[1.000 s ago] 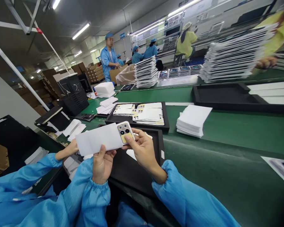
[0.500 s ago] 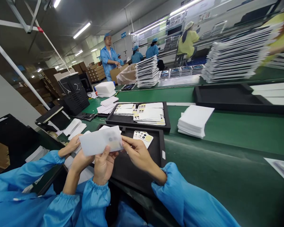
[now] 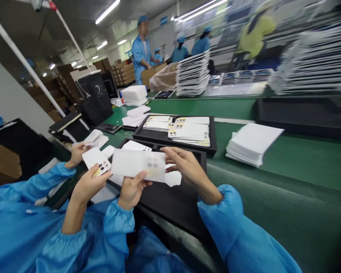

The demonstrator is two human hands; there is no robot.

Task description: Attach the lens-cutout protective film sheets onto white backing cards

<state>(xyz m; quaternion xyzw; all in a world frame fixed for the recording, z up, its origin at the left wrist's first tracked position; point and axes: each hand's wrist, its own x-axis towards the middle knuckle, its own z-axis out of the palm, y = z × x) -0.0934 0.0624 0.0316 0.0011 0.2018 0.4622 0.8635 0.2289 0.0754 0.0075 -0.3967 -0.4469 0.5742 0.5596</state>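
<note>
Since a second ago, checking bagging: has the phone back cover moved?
Yes. The cover slid left, fully into the white sleeve; its camera end no longer sticks out over the near black tray.

Translucent white sleeve (image 3: 138,165), black tray (image 3: 170,201), green belt (image 3: 287,163) — blue smock sleeves (image 3: 235,223).

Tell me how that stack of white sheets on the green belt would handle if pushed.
The stack of white sheets looks loose and unbound, its edges fanned, so a push would probably shear the top sheets sideways. Single sheets look thin, likely floppy and light. The green belt looks smooth, so the whole pile might slide.
</note>
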